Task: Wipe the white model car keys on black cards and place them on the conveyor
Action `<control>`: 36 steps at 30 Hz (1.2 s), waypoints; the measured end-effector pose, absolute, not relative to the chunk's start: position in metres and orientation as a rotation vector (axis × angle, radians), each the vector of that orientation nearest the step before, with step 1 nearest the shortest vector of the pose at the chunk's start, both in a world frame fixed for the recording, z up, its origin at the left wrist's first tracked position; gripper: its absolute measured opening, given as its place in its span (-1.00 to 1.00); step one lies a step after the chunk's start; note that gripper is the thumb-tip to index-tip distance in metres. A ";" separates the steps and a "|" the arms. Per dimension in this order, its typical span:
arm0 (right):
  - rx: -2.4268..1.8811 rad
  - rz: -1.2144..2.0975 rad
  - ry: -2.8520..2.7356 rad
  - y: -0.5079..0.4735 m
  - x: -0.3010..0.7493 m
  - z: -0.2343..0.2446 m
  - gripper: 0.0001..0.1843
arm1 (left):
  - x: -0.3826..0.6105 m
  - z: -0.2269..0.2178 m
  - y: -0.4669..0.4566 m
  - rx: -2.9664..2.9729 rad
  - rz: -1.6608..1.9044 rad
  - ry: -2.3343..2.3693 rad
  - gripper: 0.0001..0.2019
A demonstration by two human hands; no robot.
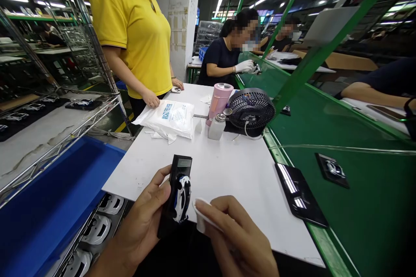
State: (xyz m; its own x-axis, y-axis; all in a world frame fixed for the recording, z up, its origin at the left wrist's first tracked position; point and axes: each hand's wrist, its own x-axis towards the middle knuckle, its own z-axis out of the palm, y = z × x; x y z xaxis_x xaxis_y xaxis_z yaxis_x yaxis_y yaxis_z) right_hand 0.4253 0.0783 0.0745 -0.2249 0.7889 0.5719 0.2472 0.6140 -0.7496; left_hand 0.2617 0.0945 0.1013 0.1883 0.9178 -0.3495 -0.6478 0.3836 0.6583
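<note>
1. Left hand [141,212]: grip closed around the side of a slim black rectangular plate [174,194], held up just past the worktop's near edge.
2. Glossy white car-shaped piece [182,199] sits on the plate's face.
3. Right hand [237,236]: grip pinching a soft white wipe pad [201,215], just beside the car-shaped piece.
4. White worktop [227,173] carries a pink cylindrical flask [219,101], a clear pump bottle [216,129], a round black desk fan [251,108] and a white plastic bag [167,119].
5. Co-worker's hand [151,97], yellow polo shirt [130,30], rests just beside the bag.
</note>
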 end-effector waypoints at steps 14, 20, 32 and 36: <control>-0.822 0.568 -1.864 0.080 0.430 0.067 -0.55 | 0.260 0.101 0.099 0.374 1.218 0.879 -0.64; -0.826 0.837 -1.713 0.084 0.439 0.067 -0.62 | 0.258 0.086 0.109 -0.045 1.141 0.780 -0.65; -0.788 0.849 -1.695 0.083 0.432 0.063 -0.61 | 0.265 0.078 0.106 -0.146 1.267 0.752 -0.85; -0.781 0.819 -1.696 0.084 0.432 0.063 -0.59 | 0.266 0.081 0.105 -0.147 1.257 0.780 -0.86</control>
State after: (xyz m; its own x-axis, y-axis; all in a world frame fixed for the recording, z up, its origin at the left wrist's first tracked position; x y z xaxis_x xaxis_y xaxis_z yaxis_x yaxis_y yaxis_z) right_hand 0.4316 0.0837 0.0632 -0.2381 0.8208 0.5192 0.1035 0.5530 -0.8267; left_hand 0.2664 0.1053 0.0813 0.0935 0.7951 -0.5992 -0.8900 0.3365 0.3076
